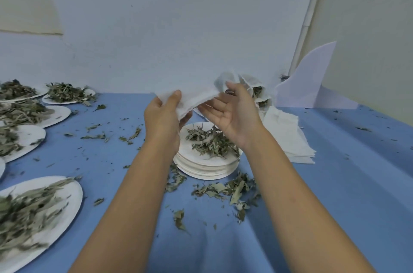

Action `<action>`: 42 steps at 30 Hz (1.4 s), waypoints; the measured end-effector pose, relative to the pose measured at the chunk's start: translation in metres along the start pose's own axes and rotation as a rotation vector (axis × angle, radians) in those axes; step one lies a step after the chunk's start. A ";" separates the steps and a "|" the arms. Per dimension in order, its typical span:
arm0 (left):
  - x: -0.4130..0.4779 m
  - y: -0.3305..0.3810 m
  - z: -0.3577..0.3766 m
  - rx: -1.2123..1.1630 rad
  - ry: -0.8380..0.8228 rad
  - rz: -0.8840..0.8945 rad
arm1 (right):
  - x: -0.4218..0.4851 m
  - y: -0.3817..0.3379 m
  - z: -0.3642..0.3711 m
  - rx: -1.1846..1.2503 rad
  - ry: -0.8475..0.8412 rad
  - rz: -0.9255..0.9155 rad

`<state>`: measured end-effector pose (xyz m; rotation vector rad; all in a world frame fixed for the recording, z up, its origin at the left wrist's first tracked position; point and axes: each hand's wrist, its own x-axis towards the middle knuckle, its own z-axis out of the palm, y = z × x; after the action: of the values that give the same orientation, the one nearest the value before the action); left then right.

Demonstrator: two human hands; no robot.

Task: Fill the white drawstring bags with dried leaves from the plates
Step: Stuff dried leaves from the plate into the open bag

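Both bare forearms reach forward from the bottom edge and the hands meet above a stack of plates (204,168). The left hand (166,116) is turned back-up, its fingers curled under a bag (194,98) and its thumb clamped on top, gripping the bag's left end. The right hand (232,114) faces palm-in, its fingers nearly straight and spread beneath the bag's right end. Its thumb stands up against the fabric; whether it pins the cloth cannot be told.

The bag is held in the air between the two hands, just above the stack. It is thin, white, gauzy cloth, limp and crumpled, sagging in the middle with its right corner bunched up.

The stacked plates are round, white and matte, like paper. On the top one lie dried leaves (210,140), narrow, curled and grey-green. Loose leaves (232,190) and crumbs are scattered over the smooth blue cloth (335,183) that covers the table. More leaf-heaped plates (71,196) sit at the left. A flat pile of empty bags (288,136) lies right of the stack, and filled bags (257,91) show behind the right hand. A curved white board (312,80) stands against the pale wall (178,26).
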<state>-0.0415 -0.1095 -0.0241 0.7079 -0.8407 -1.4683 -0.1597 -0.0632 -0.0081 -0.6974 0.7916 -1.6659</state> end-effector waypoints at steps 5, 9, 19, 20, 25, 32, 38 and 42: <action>0.007 -0.003 -0.005 0.077 0.149 0.103 | 0.000 0.014 0.003 -0.276 -0.102 0.033; 0.009 -0.005 -0.009 0.220 0.191 0.159 | 0.001 0.028 0.009 -0.349 -0.036 -0.055; 0.015 -0.013 -0.016 0.354 0.228 0.167 | -0.001 0.034 0.014 -0.330 0.015 -0.007; 0.015 -0.014 -0.015 0.355 0.232 0.161 | 0.000 0.035 0.014 -0.330 0.042 -0.021; 0.009 -0.016 -0.016 0.411 0.450 0.258 | 0.002 0.034 0.011 -0.322 0.158 -0.106; -0.003 0.000 -0.012 0.810 -0.169 0.512 | 0.000 0.029 0.010 -0.457 0.126 -0.178; 0.002 0.003 -0.016 0.999 -0.254 0.636 | 0.000 0.024 0.003 -0.416 0.112 -0.101; 0.004 0.004 -0.020 1.060 -0.228 0.661 | 0.000 0.024 0.005 -0.511 0.102 -0.163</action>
<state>-0.0229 -0.1149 -0.0312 0.8911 -1.8585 -0.4277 -0.1422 -0.0680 -0.0240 -1.0567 1.2850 -1.6653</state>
